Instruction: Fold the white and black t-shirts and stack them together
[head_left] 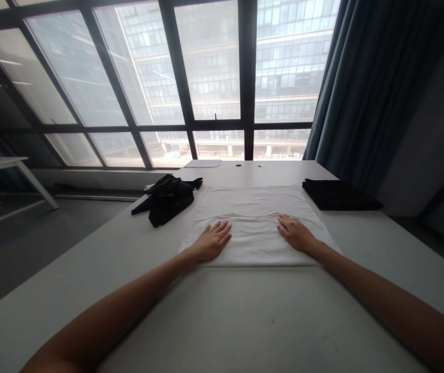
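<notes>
A white cloth garment [253, 238] lies spread on the white table in front of me, its near edge straight and folded-looking. Wrinkles run across its middle between my hands. My left hand [214, 241] rests palm down on its left part, fingers spread and pointing away from me. On the right part, my right hand [295, 231] also lies flat, its fingers angled inward and slightly apart. Neither hand grips the fabric. Whether the cloth is a shirt or something else, I cannot tell.
A crumpled black garment [171, 199] lies to the left on the table [261, 316]. At the right is a neatly folded black cloth [340, 195]. Some papers [202, 163] sit at the far edge, before large windows. A blue curtain [365, 93] hangs at the right.
</notes>
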Motion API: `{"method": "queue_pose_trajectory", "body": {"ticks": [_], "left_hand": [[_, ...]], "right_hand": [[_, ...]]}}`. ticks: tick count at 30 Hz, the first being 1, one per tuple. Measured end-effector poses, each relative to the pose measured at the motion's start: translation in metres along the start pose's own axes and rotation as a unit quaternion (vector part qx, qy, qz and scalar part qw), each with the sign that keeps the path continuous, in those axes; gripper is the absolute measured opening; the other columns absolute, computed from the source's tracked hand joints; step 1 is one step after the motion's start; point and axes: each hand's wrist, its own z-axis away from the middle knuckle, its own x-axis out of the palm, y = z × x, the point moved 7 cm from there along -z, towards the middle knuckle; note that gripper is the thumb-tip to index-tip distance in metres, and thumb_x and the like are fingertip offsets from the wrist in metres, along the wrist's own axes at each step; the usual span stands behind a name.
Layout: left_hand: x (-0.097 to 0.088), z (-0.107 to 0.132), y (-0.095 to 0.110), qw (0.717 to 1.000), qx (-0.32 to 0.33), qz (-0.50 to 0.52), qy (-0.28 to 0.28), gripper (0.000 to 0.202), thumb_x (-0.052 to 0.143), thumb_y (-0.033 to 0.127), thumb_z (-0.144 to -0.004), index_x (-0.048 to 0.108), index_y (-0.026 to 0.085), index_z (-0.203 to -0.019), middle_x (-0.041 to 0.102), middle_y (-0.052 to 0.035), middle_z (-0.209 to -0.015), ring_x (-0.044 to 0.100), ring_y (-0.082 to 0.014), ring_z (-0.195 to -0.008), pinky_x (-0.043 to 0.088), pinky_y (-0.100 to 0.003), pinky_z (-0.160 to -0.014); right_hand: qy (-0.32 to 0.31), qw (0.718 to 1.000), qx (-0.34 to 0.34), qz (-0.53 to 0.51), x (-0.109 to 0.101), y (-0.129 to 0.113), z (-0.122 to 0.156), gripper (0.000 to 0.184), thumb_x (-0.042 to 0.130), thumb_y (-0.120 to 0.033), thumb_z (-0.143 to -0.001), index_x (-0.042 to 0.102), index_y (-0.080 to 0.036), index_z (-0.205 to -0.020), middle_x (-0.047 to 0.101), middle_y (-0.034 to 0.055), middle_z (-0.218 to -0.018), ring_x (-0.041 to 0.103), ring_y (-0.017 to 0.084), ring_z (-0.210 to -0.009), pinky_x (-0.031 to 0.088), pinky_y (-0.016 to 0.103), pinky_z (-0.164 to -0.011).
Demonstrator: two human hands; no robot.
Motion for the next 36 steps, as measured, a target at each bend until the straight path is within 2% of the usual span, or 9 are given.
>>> {"method": "queue_pose_trajectory", "body": {"ticks": [5, 9, 11, 14, 18, 25, 28, 33, 36], "left_hand": [[-0.008, -0.002, -0.043, 0.994, -0.082, -0.056, 0.043, 0.062, 0.017, 0.048, -0.107, 0.03, 0.017, -0.159, 0.021, -0.0125, -0.166, 0.018, -0.0326, -0.154, 0.016, -0.061, -0.119], [-0.011, -0.002, -0.052, 0.99, -0.104, -0.064, 0.065, 0.063, 0.02, 0.047, -0.106, 0.034, 0.012, -0.157, 0.023, -0.0157, -0.165, 0.02, -0.0332, -0.153, 0.017, -0.061, -0.119], [-0.013, -0.001, -0.046, 0.99, -0.097, -0.06, 0.081, 0.063, 0.022, 0.046, -0.106, 0.036, 0.01, -0.155, 0.025, -0.0172, -0.164, 0.021, -0.0336, -0.153, 0.016, -0.061, -0.12], [-0.015, -0.001, -0.025, 0.993, -0.038, -0.036, 0.107, 0.063, 0.023, 0.047, -0.106, 0.033, 0.012, -0.157, 0.026, -0.0151, -0.164, 0.02, -0.0293, -0.153, 0.014, -0.055, -0.123], [-0.007, 0.001, 0.003, 0.996, 0.045, -0.003, 0.072, 0.065, 0.023, 0.057, -0.105, 0.028, 0.022, -0.16, 0.024, -0.0074, -0.166, 0.017, -0.0251, -0.154, 0.013, -0.049, -0.124], [0.0, 0.001, 0.005, 0.997, 0.057, -0.013, 0.04, 0.067, 0.017, 0.061, -0.105, 0.031, 0.024, -0.16, 0.022, -0.0061, -0.166, 0.016, -0.0268, -0.154, 0.014, -0.05, -0.124], [-0.003, -0.002, -0.01, 0.998, 0.04, -0.019, 0.039, 0.065, 0.016, 0.057, -0.106, 0.032, 0.022, -0.159, 0.022, -0.0081, -0.166, 0.017, -0.028, -0.154, 0.015, -0.052, -0.123], [-0.012, -0.007, -0.057, 0.996, -0.033, -0.065, 0.056, 0.065, 0.018, 0.049, -0.106, 0.032, 0.012, -0.158, 0.023, -0.016, -0.165, 0.019, -0.0297, -0.153, 0.018, -0.053, -0.122], [-0.014, -0.009, -0.075, 0.993, -0.055, -0.079, 0.061, 0.065, 0.02, 0.048, -0.105, 0.032, 0.011, -0.158, 0.024, -0.017, -0.164, 0.019, -0.0301, -0.153, 0.017, -0.056, -0.121]], "right_hand": [[-0.001, 1.0, 0.003, -0.002, -0.001, -0.002, 0.001, 0.048, 0.044, -0.032, -0.1, 0.057, -0.009, -0.14, 0.051, 0.0193, -0.15, 0.044, 0.029, -0.142, 0.031, 0.045, -0.119], [0.0, 1.0, 0.002, 0.0, -0.002, -0.002, 0.001, 0.048, 0.044, -0.032, -0.099, 0.057, -0.009, -0.14, 0.051, 0.0194, -0.15, 0.044, 0.029, -0.142, 0.031, 0.045, -0.119], [0.001, 1.0, 0.002, -0.003, -0.001, -0.001, 0.001, 0.048, 0.045, -0.031, -0.099, 0.058, -0.009, -0.139, 0.051, 0.0191, -0.149, 0.044, 0.029, -0.142, 0.031, 0.045, -0.119], [0.003, 1.0, 0.003, -0.004, 0.0, 0.0, 0.001, 0.048, 0.046, -0.032, -0.099, 0.058, -0.01, -0.139, 0.052, 0.0188, -0.149, 0.045, 0.028, -0.141, 0.031, 0.044, -0.119], [0.002, 1.0, 0.003, -0.002, 0.0, 0.001, 0.0, 0.048, 0.046, -0.032, -0.098, 0.058, -0.009, -0.139, 0.051, 0.0186, -0.149, 0.045, 0.027, -0.142, 0.031, 0.042, -0.119], [-0.001, 1.0, 0.003, 0.002, -0.001, 0.0, 0.001, 0.049, 0.045, -0.031, -0.098, 0.058, -0.008, -0.139, 0.051, 0.019, -0.149, 0.045, 0.027, -0.141, 0.03, 0.042, -0.119], [-0.001, 1.0, 0.003, 0.002, -0.002, -0.001, 0.001, 0.048, 0.045, -0.031, -0.098, 0.058, -0.01, -0.14, 0.051, 0.0178, -0.15, 0.044, 0.027, -0.142, 0.03, 0.042, -0.12], [-0.004, 1.0, 0.005, 0.006, 0.0, 0.0, 0.001, 0.049, 0.045, -0.032, -0.099, 0.057, -0.008, -0.14, 0.05, 0.0182, -0.151, 0.044, 0.028, -0.142, 0.03, 0.043, -0.119], [-0.007, 1.0, 0.005, 0.007, 0.002, 0.001, 0.0, 0.049, 0.044, -0.032, -0.099, 0.057, -0.01, -0.14, 0.051, 0.0174, -0.151, 0.043, 0.027, -0.142, 0.03, 0.043, -0.119]]}}
